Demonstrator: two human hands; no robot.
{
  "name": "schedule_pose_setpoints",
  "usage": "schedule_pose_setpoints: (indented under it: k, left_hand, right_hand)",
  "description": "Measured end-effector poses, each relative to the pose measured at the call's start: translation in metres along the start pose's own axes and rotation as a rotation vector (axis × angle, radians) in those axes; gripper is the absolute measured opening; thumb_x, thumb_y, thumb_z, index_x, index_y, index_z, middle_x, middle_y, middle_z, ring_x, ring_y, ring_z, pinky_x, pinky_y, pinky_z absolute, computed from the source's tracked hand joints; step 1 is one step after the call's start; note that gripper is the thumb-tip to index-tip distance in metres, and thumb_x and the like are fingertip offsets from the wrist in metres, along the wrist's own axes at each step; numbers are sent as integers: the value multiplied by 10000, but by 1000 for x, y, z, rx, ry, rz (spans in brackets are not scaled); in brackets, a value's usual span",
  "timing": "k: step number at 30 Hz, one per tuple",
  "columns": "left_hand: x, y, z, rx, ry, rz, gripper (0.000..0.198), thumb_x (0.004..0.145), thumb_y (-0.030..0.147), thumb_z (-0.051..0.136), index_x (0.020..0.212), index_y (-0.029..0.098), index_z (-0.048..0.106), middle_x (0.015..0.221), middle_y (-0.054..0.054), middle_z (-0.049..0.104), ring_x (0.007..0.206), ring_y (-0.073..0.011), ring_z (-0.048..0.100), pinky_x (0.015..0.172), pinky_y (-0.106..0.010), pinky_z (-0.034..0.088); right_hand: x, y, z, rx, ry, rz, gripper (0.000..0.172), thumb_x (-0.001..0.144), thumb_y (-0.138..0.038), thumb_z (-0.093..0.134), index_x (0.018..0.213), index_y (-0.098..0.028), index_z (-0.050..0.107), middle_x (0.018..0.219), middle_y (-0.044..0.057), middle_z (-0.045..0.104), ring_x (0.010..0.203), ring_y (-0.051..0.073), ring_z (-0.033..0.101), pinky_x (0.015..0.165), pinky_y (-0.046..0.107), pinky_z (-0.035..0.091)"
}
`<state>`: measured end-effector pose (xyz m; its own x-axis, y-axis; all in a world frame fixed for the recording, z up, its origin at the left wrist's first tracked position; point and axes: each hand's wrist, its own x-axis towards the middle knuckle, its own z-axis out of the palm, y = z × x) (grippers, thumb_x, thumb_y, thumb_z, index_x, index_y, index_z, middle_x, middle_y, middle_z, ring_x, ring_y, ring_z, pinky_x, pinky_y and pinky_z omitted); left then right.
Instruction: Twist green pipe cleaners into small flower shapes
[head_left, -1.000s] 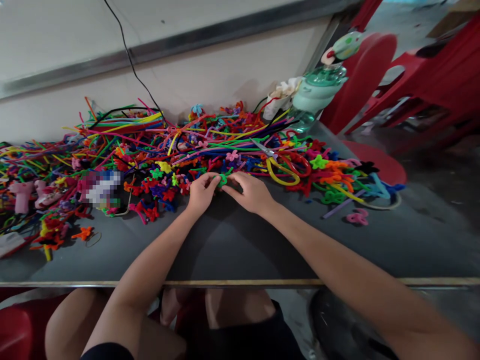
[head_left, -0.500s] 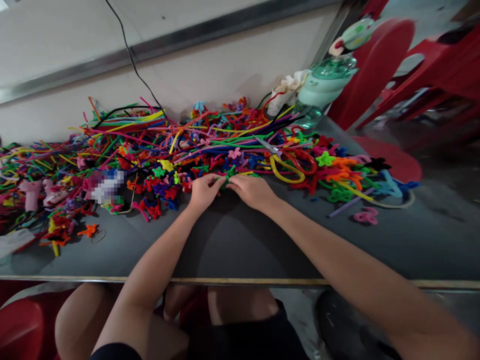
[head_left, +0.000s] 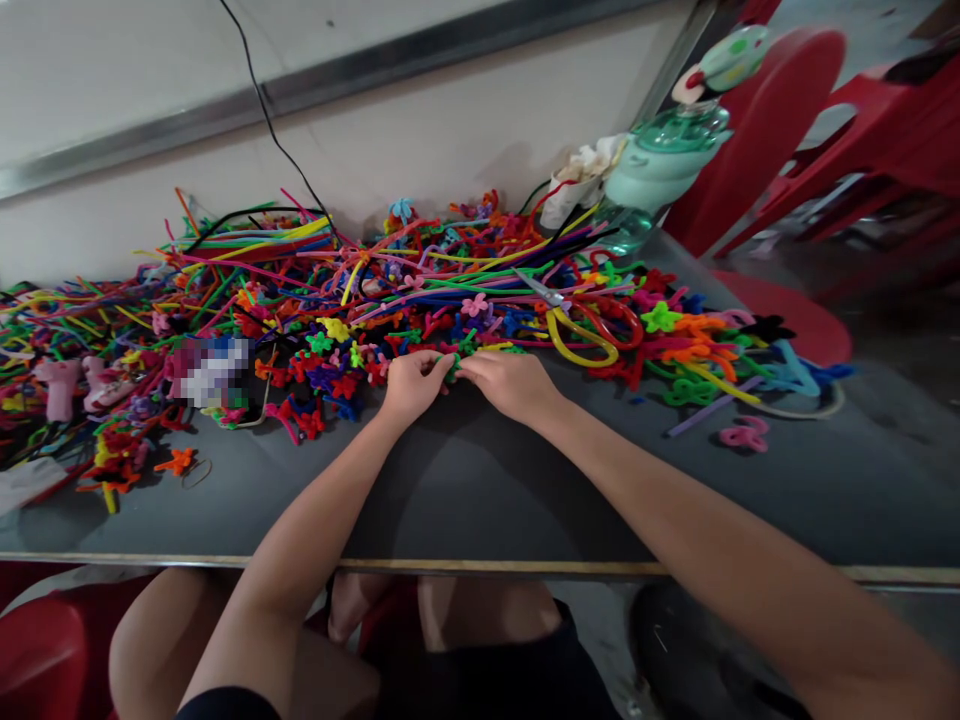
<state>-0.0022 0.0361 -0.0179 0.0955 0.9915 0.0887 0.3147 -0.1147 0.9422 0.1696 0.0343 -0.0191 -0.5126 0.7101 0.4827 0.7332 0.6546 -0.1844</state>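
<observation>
My left hand (head_left: 411,385) and my right hand (head_left: 510,382) meet at the near edge of a big heap of coloured pipe cleaners (head_left: 315,290). Both hands pinch a small green pipe-cleaner piece (head_left: 452,365) between their fingertips, just above the grey table (head_left: 465,480). Most of the green piece is hidden by my fingers. Small twisted pipe-cleaner flowers (head_left: 330,375) lie just left of my left hand.
Scissors with yellow and red handles (head_left: 581,330) lie right of my hands. A green bottle-like object (head_left: 652,170) stands at the back right by the wall. Red plastic chairs (head_left: 810,130) stand beyond the table. A pink loop (head_left: 744,435) lies alone at right. A black cable (head_left: 277,140) runs down the wall.
My fingertips have closed tighter together on the green piece, which showed more a second ago. The view has shifted slightly; my hands stay in the same place.
</observation>
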Motion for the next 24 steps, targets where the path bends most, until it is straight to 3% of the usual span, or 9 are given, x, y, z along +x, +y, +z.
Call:
schedule_pose_setpoints:
  k: [11, 16, 19, 21, 24]
  left_hand:
    - [-2, 0, 1, -73, -16, 3, 327, 822, 445, 611, 672, 155, 627, 530, 10, 616, 451, -87, 590, 441, -182, 410]
    - [0, -2, 1, -83, -8, 44, 364, 818, 483, 602, 655, 158, 609, 496, 22, 566, 428, -70, 525, 433, -185, 375]
    - [3, -5, 2, -230, -40, 57, 359, 794, 519, 621, 797, 160, 631, 551, 31, 567, 451, -68, 503, 456, -199, 381]
    - [5, -7, 3, -309, -59, 66, 386, 765, 520, 657, 912, 164, 636, 608, 29, 580, 494, -74, 512, 497, -211, 404]
    - [7, -9, 3, -290, -20, 83, 388, 736, 522, 687, 860, 156, 657, 621, 25, 562, 535, -73, 489, 526, -217, 386]
  right_hand:
    - [0, -3, -3, -38, 31, -2, 372, 982, -333, 402, 822, -176, 699, 728, 38, 706, 646, 139, 628, 523, 261, 284]
    - [-2, -3, -2, -27, 1, 48, 330, 966, -297, 421, 837, -188, 704, 778, 27, 734, 665, 150, 656, 523, 266, 299]
    - [-2, -3, -3, -7, 17, 112, 316, 968, -293, 408, 927, -194, 705, 828, 37, 744, 687, 154, 663, 533, 265, 322]
    - [-2, -2, -3, 2, 35, 141, 344, 980, -319, 385, 942, -191, 702, 847, 53, 743, 707, 160, 667, 542, 266, 339]
    - [-2, -3, -5, 16, 28, 123, 428, 981, -433, 367, 878, -186, 701, 814, 61, 733, 727, 176, 670, 556, 267, 367]
